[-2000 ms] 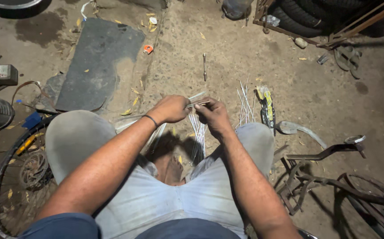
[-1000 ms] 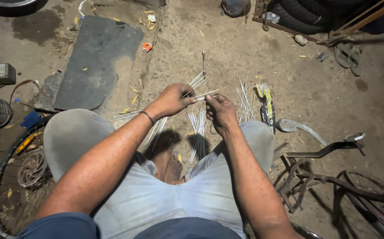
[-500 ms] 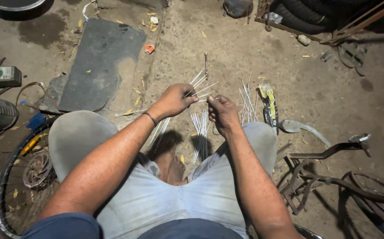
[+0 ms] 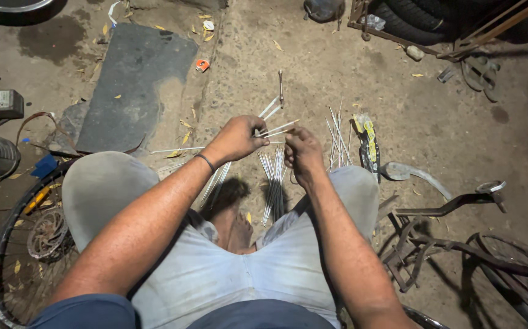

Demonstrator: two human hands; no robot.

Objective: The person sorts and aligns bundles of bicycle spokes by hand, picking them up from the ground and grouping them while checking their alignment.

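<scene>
Over dirt floor (image 4: 434,122), my left hand (image 4: 236,139) fingers pinch spokes (image 4: 276,129) fanning up-right; right hand (image 4: 302,152) fingers pinch their near tips.

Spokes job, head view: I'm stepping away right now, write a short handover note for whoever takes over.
Left hand: closed on a fanned bunch of thin metal spokes, tips pointing away.
Right hand: fingertips pinching at the near ends of that bunch.
On the ground: a second spoke pile between the knees, a third loose pile to the right, beside a yellow-and-black packet. Bicycle wheel at the left knee, bike frame at right.
Done: some spokes lie gathered in piles.
Left: the bunch in hand, not yet set down.
</scene>
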